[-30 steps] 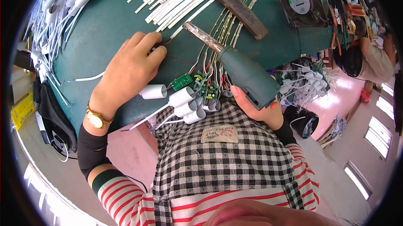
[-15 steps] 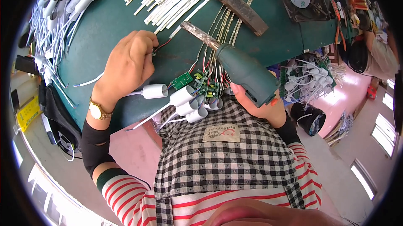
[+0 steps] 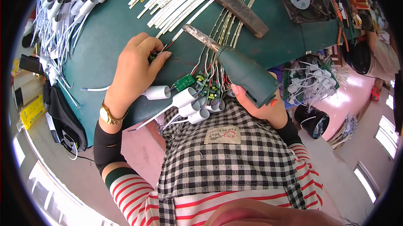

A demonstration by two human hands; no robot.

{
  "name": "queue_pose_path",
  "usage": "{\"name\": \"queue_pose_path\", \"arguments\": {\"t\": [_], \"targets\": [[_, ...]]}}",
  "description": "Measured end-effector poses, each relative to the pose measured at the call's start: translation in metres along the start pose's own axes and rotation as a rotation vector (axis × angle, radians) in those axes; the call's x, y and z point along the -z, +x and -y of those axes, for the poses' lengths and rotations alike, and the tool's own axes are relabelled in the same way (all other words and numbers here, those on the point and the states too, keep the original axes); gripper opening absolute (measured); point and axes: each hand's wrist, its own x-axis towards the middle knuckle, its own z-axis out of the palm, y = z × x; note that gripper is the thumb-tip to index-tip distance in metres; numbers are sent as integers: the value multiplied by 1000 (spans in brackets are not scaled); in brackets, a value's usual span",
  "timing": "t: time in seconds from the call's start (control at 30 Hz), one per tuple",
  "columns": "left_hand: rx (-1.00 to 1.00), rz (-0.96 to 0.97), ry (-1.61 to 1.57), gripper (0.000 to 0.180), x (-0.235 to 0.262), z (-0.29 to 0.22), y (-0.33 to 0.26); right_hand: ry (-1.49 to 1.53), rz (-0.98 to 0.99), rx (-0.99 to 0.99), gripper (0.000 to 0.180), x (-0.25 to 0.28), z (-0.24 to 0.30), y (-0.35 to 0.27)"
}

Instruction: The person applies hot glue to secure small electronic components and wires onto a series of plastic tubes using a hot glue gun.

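The soldering iron (image 3: 249, 75) slants above the green tabletop (image 3: 103, 24), its long axis running from lower right to upper left, with the metal tip pointing up and left, just beside the end of a white LED strip (image 3: 191, 21). The right hand (image 3: 264, 110) grips the green handle, thumb along the near side (the other fingers are mostly hidden beneath). The left hand (image 3: 136, 64) has its fingers curled, thumb and forefinger nearly closed around a small dark-green part (image 3: 152, 57), while thin red and white wires (image 3: 168, 46) run from there toward the strip.
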Motion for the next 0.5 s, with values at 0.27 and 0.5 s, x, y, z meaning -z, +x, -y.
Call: {"name": "queue_pose_path", "arguments": {"t": [0.27, 0.5], "targets": [[183, 89, -201, 14, 7, 6, 11, 45, 4, -26, 37, -1, 0, -1], [290, -81, -350, 13, -9, 3, 9, 75, 4, -54, 33, -1, -2, -3]]}}
